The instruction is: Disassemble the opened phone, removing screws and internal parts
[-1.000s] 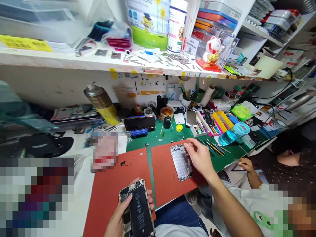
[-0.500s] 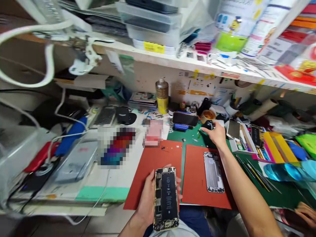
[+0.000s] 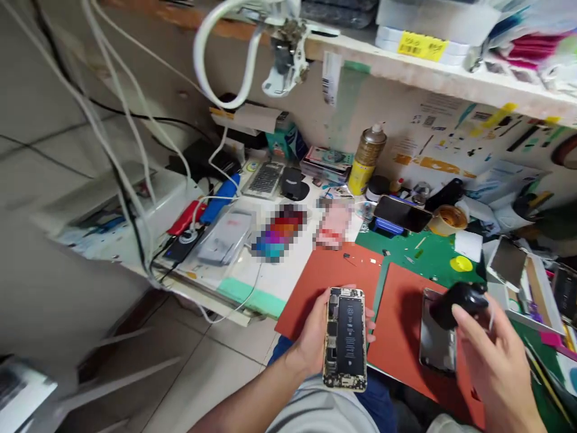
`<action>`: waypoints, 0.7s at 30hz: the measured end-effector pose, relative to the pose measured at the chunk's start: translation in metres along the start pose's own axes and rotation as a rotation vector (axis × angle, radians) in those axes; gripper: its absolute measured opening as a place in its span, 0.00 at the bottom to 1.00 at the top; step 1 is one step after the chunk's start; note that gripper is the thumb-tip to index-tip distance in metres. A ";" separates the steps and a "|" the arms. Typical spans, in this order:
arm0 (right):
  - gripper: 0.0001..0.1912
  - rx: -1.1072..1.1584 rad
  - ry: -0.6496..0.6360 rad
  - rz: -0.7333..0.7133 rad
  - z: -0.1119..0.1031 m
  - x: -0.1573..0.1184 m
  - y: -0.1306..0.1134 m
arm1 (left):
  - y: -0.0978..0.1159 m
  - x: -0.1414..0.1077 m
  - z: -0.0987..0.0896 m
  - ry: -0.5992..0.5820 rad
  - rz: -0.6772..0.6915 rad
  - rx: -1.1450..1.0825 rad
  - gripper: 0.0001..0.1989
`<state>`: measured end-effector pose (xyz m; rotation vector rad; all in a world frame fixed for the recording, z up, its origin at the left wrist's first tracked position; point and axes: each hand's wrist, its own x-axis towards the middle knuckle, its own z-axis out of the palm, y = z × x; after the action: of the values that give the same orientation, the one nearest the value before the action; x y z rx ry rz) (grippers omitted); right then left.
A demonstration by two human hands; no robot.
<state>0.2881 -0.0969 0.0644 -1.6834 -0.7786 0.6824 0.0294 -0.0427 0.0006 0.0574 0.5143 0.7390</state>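
My left hand (image 3: 315,334) is wrapped round an opened smartphone (image 3: 346,340), held upright above my lap. Its screen is off, baring a black battery and the circuit board. In my right hand (image 3: 500,343) is a black rounded object (image 3: 460,304), blurred, so its exact kind is unclear. It hovers over a second phone housing (image 3: 435,355), silver and partly hidden, which lies on the right-hand red-brown mat (image 3: 396,373). Another red-brown mat (image 3: 311,288) lies to the left, beyond the held smartphone.
A dark-screened phone (image 3: 401,213) rests on a blue stand at the back, beside a tape roll (image 3: 448,220). A spray can (image 3: 367,159) stands further left. A white parts box (image 3: 525,282) is at right. The shelf (image 3: 406,72) overhangs the bench; cables (image 3: 121,150) hang at left.
My right hand has picked up the black object from the back of the green mat and brought it nearer, over the housing. My left hand still holds the smartphone. The view has turned left.
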 end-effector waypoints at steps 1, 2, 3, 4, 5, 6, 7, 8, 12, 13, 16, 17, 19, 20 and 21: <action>0.28 0.053 -0.016 0.114 0.000 -0.016 0.008 | -0.001 0.000 -0.001 0.002 0.012 -0.013 0.30; 0.31 0.093 -0.026 0.222 -0.001 -0.029 0.018 | -0.002 0.000 -0.001 -0.003 0.022 -0.025 0.30; 0.34 0.113 -0.029 0.314 -0.001 -0.039 0.029 | -0.003 0.000 -0.002 -0.013 0.030 -0.036 0.31; 0.37 0.126 -0.016 0.375 -0.002 -0.046 0.039 | -0.003 0.000 -0.003 -0.028 0.035 -0.045 0.31; 0.39 0.136 -0.020 0.430 -0.002 -0.051 0.048 | -0.004 0.000 -0.003 -0.045 0.041 -0.049 0.31; 0.41 0.150 -0.051 0.474 -0.002 -0.053 0.055 | -0.004 -0.001 -0.003 -0.063 0.051 -0.051 0.31; 0.42 0.162 -0.089 0.502 -0.002 -0.055 0.060 | -0.004 -0.001 -0.003 -0.077 0.062 -0.051 0.31; 0.42 0.172 -0.132 0.520 -0.001 -0.055 0.063 | -0.005 -0.001 -0.004 -0.088 0.072 -0.051 0.31; 0.41 0.160 -0.179 0.500 0.004 -0.056 0.058 | -0.003 -0.001 -0.006 -0.099 0.081 -0.045 0.31; 0.41 0.153 -0.175 0.488 0.005 -0.058 0.054 | -0.002 -0.002 -0.006 -0.096 0.076 -0.038 0.32; 0.38 0.137 -0.197 0.415 0.010 -0.064 0.040 | 0.001 -0.003 -0.004 -0.074 0.083 -0.016 0.31; 0.36 0.129 -0.214 0.377 0.012 -0.067 0.036 | 0.001 -0.004 -0.003 -0.062 0.089 -0.015 0.31; 0.32 0.101 -0.255 0.298 0.015 -0.069 0.028 | 0.002 -0.004 -0.001 -0.033 0.088 -0.027 0.29; 0.30 0.074 -0.265 0.264 0.017 -0.070 0.025 | 0.001 -0.004 0.000 -0.021 0.075 -0.032 0.28; 0.29 0.044 -0.267 0.237 0.018 -0.070 0.023 | 0.001 -0.004 0.000 -0.008 0.062 -0.039 0.27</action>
<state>0.2343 -0.1457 0.0418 -1.6800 -0.7478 1.0989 0.0267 -0.0449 0.0027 0.0397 0.4922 0.8094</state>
